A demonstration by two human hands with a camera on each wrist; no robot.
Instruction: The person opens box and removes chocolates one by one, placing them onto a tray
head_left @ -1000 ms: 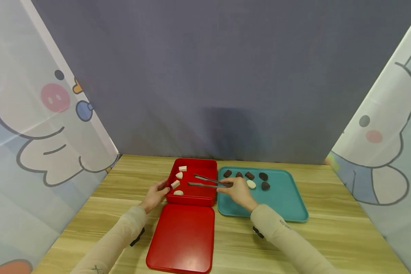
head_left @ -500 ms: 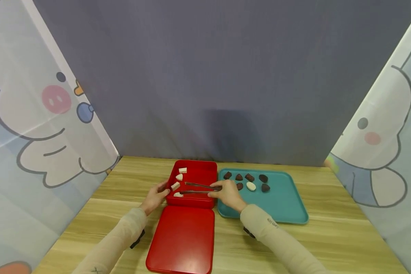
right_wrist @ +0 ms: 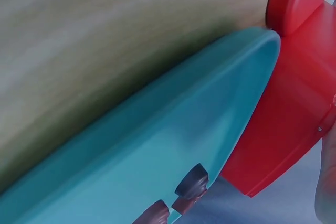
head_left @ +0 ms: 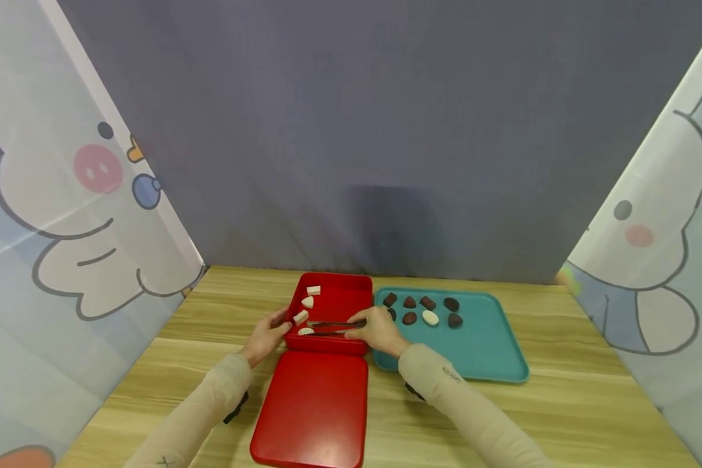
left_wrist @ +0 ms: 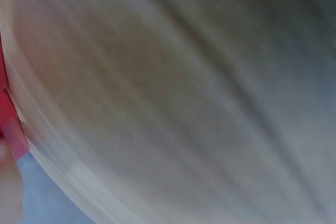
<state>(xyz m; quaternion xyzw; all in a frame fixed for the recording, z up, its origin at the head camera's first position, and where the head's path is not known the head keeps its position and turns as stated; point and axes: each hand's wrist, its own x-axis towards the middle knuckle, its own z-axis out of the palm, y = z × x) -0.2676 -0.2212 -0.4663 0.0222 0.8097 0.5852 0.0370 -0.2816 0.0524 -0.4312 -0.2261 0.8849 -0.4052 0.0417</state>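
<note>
My left hand holds the left wall of a red box, its thumb at the rim. Metal tongs are in my right hand, low over the box's front part, their tips apart. Between or just beside those tips lies a white oval chocolate in the front left corner; whether they touch is too small to tell. Behind it, along the left wall, are a white block, a white rounded triangular piece and another white block. Both wrist views show only slivers of the hands.
To the right, a teal tray bears several dark chocolates and one white oval chocolate. A red lid lies directly in front of the box. All rest on a wooden table before a grey curtain.
My right hand has moved left and toward me, bringing the tongs from mid-box down to the white oval chocolate. More dark chocolates on the tray are uncovered. My left hand stays put.
</note>
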